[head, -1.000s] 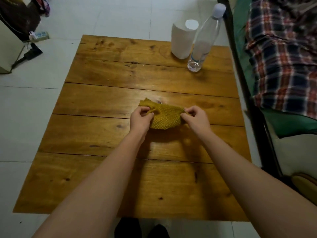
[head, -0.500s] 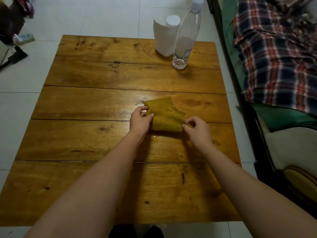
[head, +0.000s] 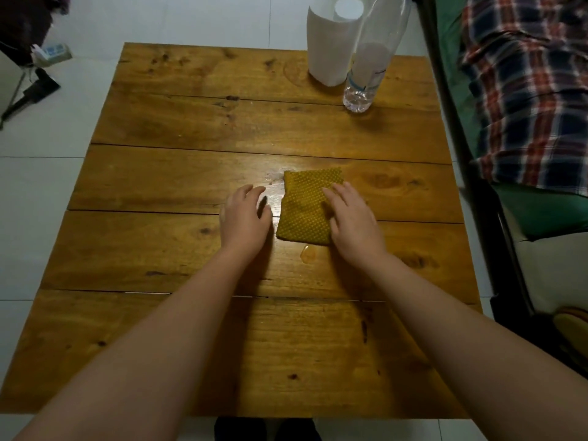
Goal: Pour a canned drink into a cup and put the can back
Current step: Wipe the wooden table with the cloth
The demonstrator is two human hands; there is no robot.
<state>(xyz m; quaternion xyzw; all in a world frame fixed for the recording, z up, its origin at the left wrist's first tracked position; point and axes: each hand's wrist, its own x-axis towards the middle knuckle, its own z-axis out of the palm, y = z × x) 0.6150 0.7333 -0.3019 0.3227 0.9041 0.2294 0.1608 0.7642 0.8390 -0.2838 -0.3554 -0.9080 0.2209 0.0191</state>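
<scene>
Wooden table: broad varnished planks, knots and dark seams running left to right, fills most of the frame. Surface glossy, hard.

Neither can nor cup is visible anywhere in the frame; where the task's things lie cannot be told from here. What the hands work on is a cloth.

Right hand, centre right of frame: open, fingers spread flat, palm pressing down on the right part of the cloth. Nothing gripped, only weighted.

Left hand, centre of frame: open, fingers loosely curved, holding nothing; whether it touches the wood cannot be told. It sits just beside the cloth's left edge, apart from it.

Cloth: mustard yellow, dotted knit weave, folded to a rough rectangle, long axis running away from the person toward upper frame. Soft, looks absorbent.

Key relation: a small clear puddle sits just below the cloth's near edge, toward the person. A faint wet smear shows at the cloth's upper left corner. Right hand is nearer the puddle; a pull of the cloth toward the body would likely cover it.

Upper right: white paper roll, upright, matte; touching or just beside it a clear plastic bottle, ribbed base, mostly empty.
</scene>
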